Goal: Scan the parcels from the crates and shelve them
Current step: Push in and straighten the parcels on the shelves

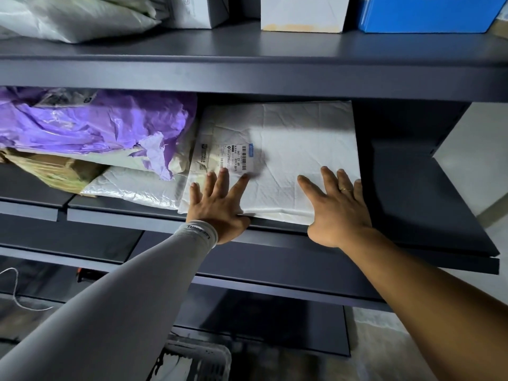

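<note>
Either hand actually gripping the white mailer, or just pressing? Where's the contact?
No grip. Left hand and right hand lie flat, fingers spread, on top of the white parcel near its front edge.

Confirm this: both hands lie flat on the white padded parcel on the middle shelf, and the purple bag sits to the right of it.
One detail is wrong. In the head view, the purple bag sits to the left of the white padded parcel, not the right. The rest holds: the left hand and right hand lie flat on it, on the middle shelf.
</note>
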